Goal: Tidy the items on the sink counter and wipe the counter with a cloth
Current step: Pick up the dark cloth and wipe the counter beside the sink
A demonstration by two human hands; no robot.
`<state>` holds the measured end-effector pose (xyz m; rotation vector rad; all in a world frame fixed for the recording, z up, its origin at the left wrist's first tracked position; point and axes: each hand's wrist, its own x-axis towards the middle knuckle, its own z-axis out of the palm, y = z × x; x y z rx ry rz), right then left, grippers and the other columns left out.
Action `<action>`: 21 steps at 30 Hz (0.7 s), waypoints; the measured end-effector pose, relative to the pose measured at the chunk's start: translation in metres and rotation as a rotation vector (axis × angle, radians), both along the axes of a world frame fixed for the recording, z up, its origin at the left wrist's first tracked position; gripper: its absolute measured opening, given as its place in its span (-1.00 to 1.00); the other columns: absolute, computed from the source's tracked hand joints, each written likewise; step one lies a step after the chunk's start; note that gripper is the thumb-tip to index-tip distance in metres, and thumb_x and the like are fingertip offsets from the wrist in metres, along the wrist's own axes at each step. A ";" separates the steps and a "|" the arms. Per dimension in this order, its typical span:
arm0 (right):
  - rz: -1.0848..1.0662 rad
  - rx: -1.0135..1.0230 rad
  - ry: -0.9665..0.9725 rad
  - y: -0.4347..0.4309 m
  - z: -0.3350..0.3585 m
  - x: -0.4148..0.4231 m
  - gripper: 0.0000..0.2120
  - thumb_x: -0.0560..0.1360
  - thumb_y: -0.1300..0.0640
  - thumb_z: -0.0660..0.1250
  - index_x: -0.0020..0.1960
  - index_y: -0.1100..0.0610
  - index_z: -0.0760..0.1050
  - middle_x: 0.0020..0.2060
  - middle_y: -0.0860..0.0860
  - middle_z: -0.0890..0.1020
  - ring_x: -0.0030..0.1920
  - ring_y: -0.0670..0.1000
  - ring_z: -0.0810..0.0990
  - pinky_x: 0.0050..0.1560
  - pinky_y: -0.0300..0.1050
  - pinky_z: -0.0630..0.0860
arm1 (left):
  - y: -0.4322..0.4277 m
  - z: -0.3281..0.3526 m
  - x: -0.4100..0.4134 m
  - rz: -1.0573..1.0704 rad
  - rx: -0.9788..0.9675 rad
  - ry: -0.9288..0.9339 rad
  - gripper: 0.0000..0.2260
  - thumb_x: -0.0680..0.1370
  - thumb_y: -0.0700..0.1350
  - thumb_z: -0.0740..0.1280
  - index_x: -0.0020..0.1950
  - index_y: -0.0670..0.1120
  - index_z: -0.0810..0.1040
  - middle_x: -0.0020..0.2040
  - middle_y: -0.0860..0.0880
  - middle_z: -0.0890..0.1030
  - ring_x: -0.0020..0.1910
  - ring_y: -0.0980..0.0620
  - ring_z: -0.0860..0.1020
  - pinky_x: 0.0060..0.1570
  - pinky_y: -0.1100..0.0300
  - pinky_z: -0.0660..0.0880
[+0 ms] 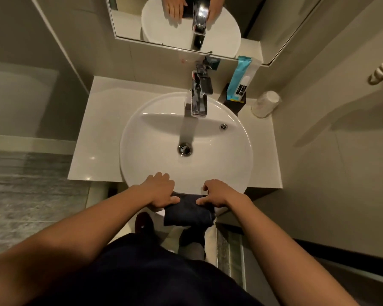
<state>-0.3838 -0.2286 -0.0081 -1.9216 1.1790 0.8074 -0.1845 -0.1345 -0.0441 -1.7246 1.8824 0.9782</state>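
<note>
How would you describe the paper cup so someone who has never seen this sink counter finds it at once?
Start at the round white basin and its chrome faucet. Follow the counter to its back right corner, by the wall. The paper cup stands there upside down, alone, right of a black holder with a tall blue-and-white packet; it is the only pale, rounded item in that corner.

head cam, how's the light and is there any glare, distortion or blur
Head view: dim, warm light; small glare spots on the counter and bright reflections on the chrome faucet; the faucet throws a shadow into the basin; wide-angle bending curves walls and mirror edges; forearms near the lens look soft, while both hands on the dark cloth stay fairly sharp.
</note>
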 end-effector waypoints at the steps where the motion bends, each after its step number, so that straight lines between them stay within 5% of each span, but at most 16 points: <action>1: -0.001 0.004 0.019 0.002 -0.001 0.002 -0.61 0.47 -0.08 0.49 0.06 0.22 0.56 0.01 0.15 0.62 0.05 0.18 0.61 0.14 0.05 0.54 | 0.001 -0.002 -0.001 0.007 0.001 0.010 -0.43 0.61 0.31 0.10 0.39 -0.11 0.39 0.34 -0.20 0.39 0.28 -0.22 0.37 0.19 -0.12 0.33; 3: -0.014 0.018 0.051 0.004 -0.001 0.003 -0.68 0.48 -0.06 0.49 -0.16 0.18 0.51 -0.20 0.12 0.58 -0.09 0.15 0.58 -0.02 0.01 0.49 | 0.000 -0.003 -0.003 0.032 0.012 0.047 -0.49 0.61 0.29 0.15 0.35 -0.07 0.40 0.32 -0.18 0.39 0.27 -0.22 0.36 0.21 -0.14 0.32; 9: -0.019 0.032 0.033 0.007 -0.001 0.004 -0.74 0.52 0.00 0.46 -0.06 0.20 0.55 -0.16 0.10 0.61 -0.13 0.10 0.57 -0.12 -0.07 0.43 | -0.011 0.002 -0.010 0.207 0.039 0.198 -0.66 0.53 0.11 0.41 0.12 -0.12 0.55 0.14 -0.14 0.55 0.11 -0.17 0.51 0.12 -0.07 0.48; 16: -0.252 -0.035 -0.357 0.017 0.006 -0.025 -0.80 0.55 0.03 0.41 -0.08 0.10 0.42 -0.14 0.04 0.56 -0.12 0.05 0.51 -0.13 -0.06 0.41 | 0.010 0.003 -0.017 0.541 -0.141 0.470 -0.76 0.51 -0.13 0.43 -0.10 -0.03 0.35 -0.15 0.01 0.48 -0.11 -0.05 0.44 -0.23 0.15 0.31; 21: -0.482 0.067 -0.546 0.027 0.019 -0.042 -0.78 0.58 0.01 0.41 0.02 0.16 0.48 -0.19 0.00 0.62 -0.17 -0.03 0.61 -0.17 -0.17 0.54 | 0.030 0.021 -0.015 1.018 -0.227 0.852 -0.76 0.49 -0.20 0.49 -0.01 0.00 0.46 -0.02 -0.14 0.60 -0.09 -0.08 0.61 -0.17 0.11 0.57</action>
